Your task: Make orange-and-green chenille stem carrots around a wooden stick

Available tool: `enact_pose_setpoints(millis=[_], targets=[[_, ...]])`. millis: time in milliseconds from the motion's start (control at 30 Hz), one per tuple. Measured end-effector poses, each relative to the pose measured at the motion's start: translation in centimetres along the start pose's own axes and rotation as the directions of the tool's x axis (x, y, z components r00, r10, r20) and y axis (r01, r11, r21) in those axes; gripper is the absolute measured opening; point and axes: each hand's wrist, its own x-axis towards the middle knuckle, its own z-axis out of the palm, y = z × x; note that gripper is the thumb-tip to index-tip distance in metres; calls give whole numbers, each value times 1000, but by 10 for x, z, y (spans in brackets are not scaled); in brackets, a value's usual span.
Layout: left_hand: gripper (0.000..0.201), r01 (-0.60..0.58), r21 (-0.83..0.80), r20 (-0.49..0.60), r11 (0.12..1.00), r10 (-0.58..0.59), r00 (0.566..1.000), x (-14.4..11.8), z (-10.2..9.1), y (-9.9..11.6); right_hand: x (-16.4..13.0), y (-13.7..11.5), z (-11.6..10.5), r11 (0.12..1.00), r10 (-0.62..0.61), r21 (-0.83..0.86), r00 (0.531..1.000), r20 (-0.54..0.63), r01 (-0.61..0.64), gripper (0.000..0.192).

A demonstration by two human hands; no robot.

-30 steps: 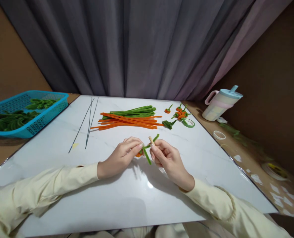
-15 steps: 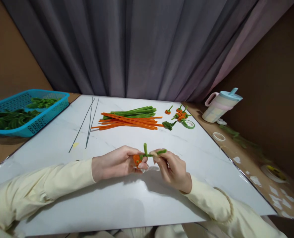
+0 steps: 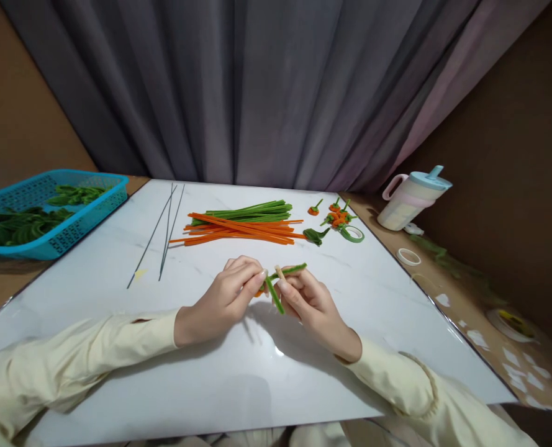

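Both my hands meet over the middle of the white board [image 3: 117, 347]. My left hand [image 3: 226, 297] pinches a small orange pipe-cleaner coil, mostly hidden behind its fingers. My right hand [image 3: 310, 303] grips the green pipe cleaner [image 3: 276, 295] joined to that coil, along with a short pale stick. One green end points down toward me, the other sticks out to the right above my right fingers. Further back lie a bundle of orange pipe cleaners [image 3: 238, 231] and a bundle of green pipe cleaners [image 3: 252, 210].
A blue basket [image 3: 96, 205] with green pieces stands at the left. Thin dark wires [image 3: 164, 233] lie on the board's left half. Small finished orange-and-green pieces [image 3: 338, 217], a green tape roll [image 3: 354, 233], a white tape ring [image 3: 408, 256] and a lidded cup [image 3: 410, 198] sit at the right.
My hands have turned the piece: the green end that stood upright half a second ago now points down toward me, and the orange coil is hidden behind my left fingers.
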Motion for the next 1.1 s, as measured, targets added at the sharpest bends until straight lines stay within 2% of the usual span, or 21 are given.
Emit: enact_pose_setpoints(millis=[200,367,467,600,700,767,800,867,933,1033,1100], targets=[[25,-177,92,60,980,172,983,-3,0,-2,4,-7,-3,985,66,151,990,127,-85,23],[23,-289,181,58,940,283,957,-2,-3,-3,8,-7,-10,966,104,202,956,274,-163,26],[24,-333,183,84,925,323,943,-1,-4,-2,8,-6,-13,973,108,171,957,270,-158,25],[25,-315,98,117,944,304,946,-1,-5,-1,7,-7,-14,981,88,149,968,235,-125,22],[27,-202,-38,135,979,205,969,1,-7,-1,6,-8,-15,976,71,184,967,246,-118,22],[28,-20,-185,180,982,54,982,3,-8,-1,5,-7,-16,974,79,187,968,238,-125,24],[29,92,-272,223,958,-31,974,4,-8,0,5,-7,-16,975,86,179,969,230,-129,25],[30,304,-437,327,847,-165,931,6,-9,2,5,-7,-16,980,90,155,974,210,-123,26],[29,453,-551,409,701,-246,879,8,-8,4,5,-7,-16,987,72,127,979,190,-97,26],[25,578,-644,495,501,-303,814,10,-8,5,4,-8,-15,996,33,79,986,161,-47,23],[23,632,-680,556,371,-301,775,10,-7,4,3,-8,-14,1000,3,30,990,141,-7,22]])
